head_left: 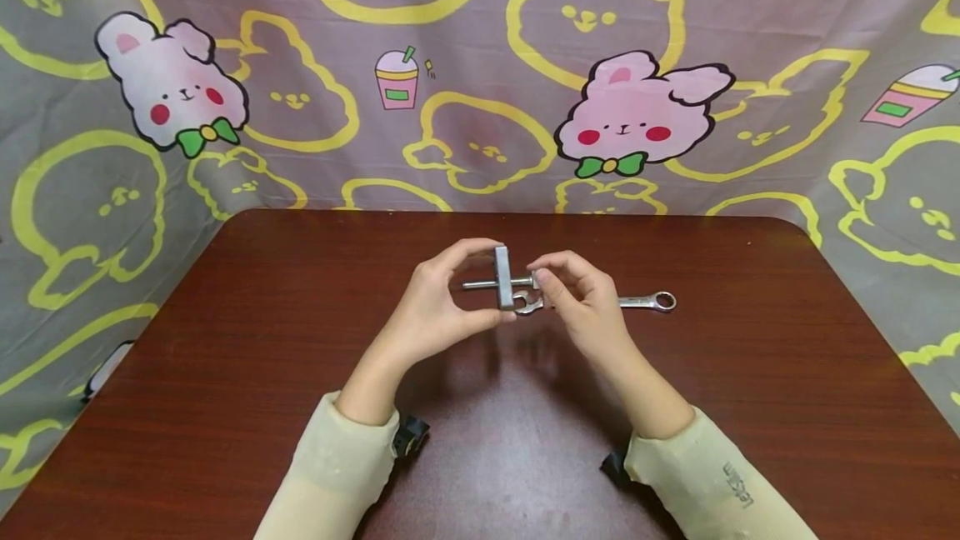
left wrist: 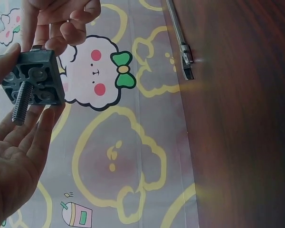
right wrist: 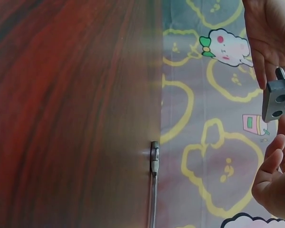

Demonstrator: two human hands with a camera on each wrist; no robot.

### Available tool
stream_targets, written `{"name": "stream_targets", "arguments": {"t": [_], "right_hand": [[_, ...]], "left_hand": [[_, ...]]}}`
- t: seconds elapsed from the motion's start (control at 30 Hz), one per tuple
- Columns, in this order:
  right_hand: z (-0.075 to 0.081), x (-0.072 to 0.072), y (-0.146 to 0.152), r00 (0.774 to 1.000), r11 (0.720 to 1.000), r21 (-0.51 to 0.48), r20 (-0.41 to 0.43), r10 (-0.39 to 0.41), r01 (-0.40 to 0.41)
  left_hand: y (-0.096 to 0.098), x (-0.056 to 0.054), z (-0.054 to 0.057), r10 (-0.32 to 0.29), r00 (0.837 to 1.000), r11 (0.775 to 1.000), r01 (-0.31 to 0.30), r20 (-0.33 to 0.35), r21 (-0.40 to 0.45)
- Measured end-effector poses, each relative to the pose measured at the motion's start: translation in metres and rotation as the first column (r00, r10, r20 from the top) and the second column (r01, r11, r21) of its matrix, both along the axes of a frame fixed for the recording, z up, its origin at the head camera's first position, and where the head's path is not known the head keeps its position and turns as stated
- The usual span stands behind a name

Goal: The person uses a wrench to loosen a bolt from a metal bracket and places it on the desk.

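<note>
My left hand [head_left: 435,298] holds a small grey square block [head_left: 503,277] on edge, fingers at its top and thumb at its bottom. A bolt [head_left: 480,284] runs through the block; its threaded shank sticks out well past the face in the left wrist view. My right hand [head_left: 585,298] pinches the bolt's other end between thumb and fingers, hiding its head. Several round holes show in the block [right wrist: 277,105] in the right wrist view. Behind the right hand lies a combination wrench [head_left: 651,302], its middle covered by that hand.
A dark red-brown wooden table [head_left: 225,373] extends under both hands. Its far edge meets a hanging cloth [head_left: 465,48] printed with cartoon rabbits and drink cups. Black straps with small devices [head_left: 410,437] sit at both wrists, by the pale sleeves [head_left: 330,465].
</note>
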State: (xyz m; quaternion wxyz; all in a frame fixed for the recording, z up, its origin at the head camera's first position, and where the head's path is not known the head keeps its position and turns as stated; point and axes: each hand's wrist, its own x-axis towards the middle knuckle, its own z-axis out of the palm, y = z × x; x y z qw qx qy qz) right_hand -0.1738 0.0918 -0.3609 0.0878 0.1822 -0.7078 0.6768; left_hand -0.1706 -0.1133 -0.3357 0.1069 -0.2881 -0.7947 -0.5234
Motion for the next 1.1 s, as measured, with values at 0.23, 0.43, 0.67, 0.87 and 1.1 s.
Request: {"name": "stream_targets", "arguments": {"t": [0.23,0.43,0.67,0.87,1.1], "right_hand": [[-0.0005,0.0,-0.0004,0.999,0.999,-0.017,-0.026,0.034,-0.034],[-0.0007,-0.0007,0.0015,0.987,0.995,0.071,-0.141,0.079,-0.069],[0.0006,-0.0011,0.004,0.991,0.994,0.046,-0.086,0.1,-0.096],[0.0001,-0.001,0.0029,0.999,0.999,0.033,-0.014,0.043,-0.043],[-0.0004,-0.0016,0.0023,0.998,0.998,0.03,-0.043,0.049,-0.048]], "left_hand": [[-0.0006,0.0005,0.0006,-0.01,1.0,1.0,0.01,0.004,0.007],[-0.0024,0.0006,0.0018,0.001,1.0,1.0,-0.001,-0.002,0.017],[-0.0007,0.0003,0.0023,-0.003,1.0,1.0,0.003,-0.006,-0.001],[0.0001,0.0006,0.0017,0.003,1.0,1.0,-0.003,-0.006,-0.014],[0.0005,0.0006,0.0016,-0.011,1.0,1.0,0.011,0.004,0.0]]}}
